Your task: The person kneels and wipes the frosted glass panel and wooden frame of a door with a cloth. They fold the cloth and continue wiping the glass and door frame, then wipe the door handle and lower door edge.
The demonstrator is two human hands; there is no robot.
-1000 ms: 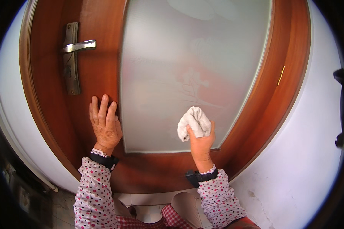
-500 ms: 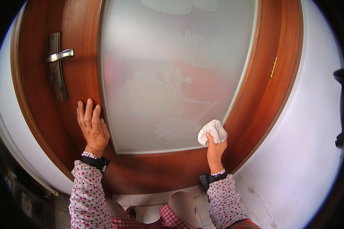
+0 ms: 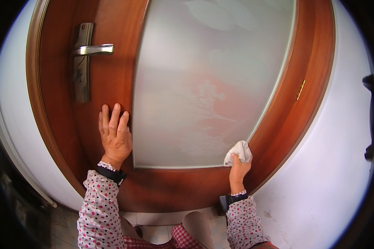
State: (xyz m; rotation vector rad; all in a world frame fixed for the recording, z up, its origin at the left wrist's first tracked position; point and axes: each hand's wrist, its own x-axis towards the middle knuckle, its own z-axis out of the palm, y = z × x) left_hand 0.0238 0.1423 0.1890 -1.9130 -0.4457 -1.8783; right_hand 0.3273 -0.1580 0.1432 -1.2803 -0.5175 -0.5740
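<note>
In front of me is a reddish-brown wooden door (image 3: 170, 189) with a frosted glass panel (image 3: 174, 112) etched with a branch and flowers. My left hand (image 3: 115, 135) lies flat on the wood just left of the glass, fingers stretched upward and holding nothing. A white cloth (image 3: 238, 152), bunched up, is in my right hand (image 3: 239, 169), thumb on the near side. The cloth presses against the lower right corner of the glass, where pane and wooden frame meet. My other right fingers are mostly hidden behind the cloth and hand.
A metal lever handle (image 3: 93, 50) on a dark plate sticks out above my left hand. A brass hinge (image 3: 301, 90) is on the door's right side. White walls (image 3: 320, 174) flank the door, and pale floor tiles (image 3: 156, 234) lie below.
The cloth in my right hand has moved slightly down into the glass panel's lower right corner. My view has tilted and shifted a little; my left hand stays flat on the door.
</note>
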